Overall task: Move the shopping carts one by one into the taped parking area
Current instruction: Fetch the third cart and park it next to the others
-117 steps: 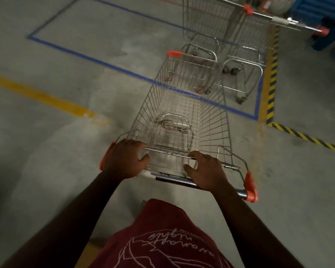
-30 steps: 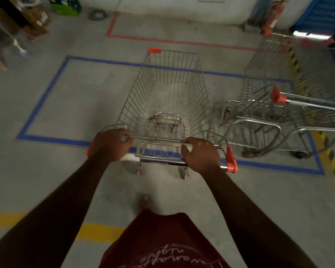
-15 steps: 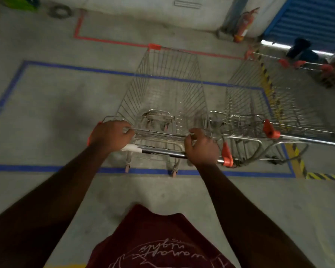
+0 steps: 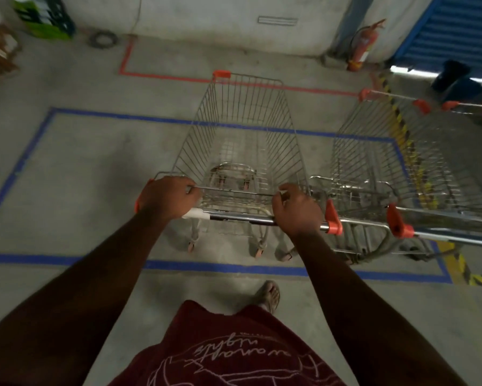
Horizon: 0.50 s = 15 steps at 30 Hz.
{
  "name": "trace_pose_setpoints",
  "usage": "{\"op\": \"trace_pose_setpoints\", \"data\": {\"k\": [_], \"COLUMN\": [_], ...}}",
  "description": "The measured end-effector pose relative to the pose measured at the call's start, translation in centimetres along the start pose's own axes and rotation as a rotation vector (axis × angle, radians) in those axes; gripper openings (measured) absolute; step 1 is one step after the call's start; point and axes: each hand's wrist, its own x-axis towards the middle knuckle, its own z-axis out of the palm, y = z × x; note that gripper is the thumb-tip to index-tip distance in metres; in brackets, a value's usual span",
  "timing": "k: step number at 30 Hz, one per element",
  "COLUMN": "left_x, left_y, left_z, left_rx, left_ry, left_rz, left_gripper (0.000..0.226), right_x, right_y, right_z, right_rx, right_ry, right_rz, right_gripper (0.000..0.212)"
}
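Currently the blue-taped parking area [image 4: 17, 174] holds a parked cart [image 4: 407, 174] and, just beside it, the wire shopping cart [image 4: 245, 140], wheels inside the near line. Judged rigid, free-rolling and light when empty; steer by the handle bar [image 4: 240, 217]. Left hand [image 4: 169, 197] and right hand [image 4: 298, 210] fingers are closed around it.

Silver wire shopping cart [image 4: 245, 140] with orange corner caps, blue floor tape [image 4: 206, 264], red fire extinguisher [image 4: 363, 47], maroon printed T-shirt [image 4: 234, 352], grey concrete floor [image 4: 89, 190].
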Motion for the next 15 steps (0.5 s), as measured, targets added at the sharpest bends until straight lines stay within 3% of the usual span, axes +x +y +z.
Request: {"op": "trace_pose_setpoints", "data": {"k": [4, 8, 15], "left_x": [1.3, 2.5, 3.4], "left_y": [3.1, 12.1, 18.2], "left_z": [1.3, 4.5, 9.0], "left_rx": [-0.203, -0.374, -0.081], "left_ry": [-0.059, -0.243, -0.095], "left_rz": [0.141, 0.269, 0.401], "left_gripper": [0.026, 0.045, 0.044], "right_x": [1.9, 3.0, 4.2], "right_y": [3.2, 7.0, 10.8], "right_z": [-0.8, -0.6, -1.3], "right_rx": [0.087, 0.024, -0.142], "right_ry": [0.135, 0.098, -0.150], "right_rz": [-0.107, -0.109, -0.092], "right_gripper": [0.024, 0.019, 0.041]}}
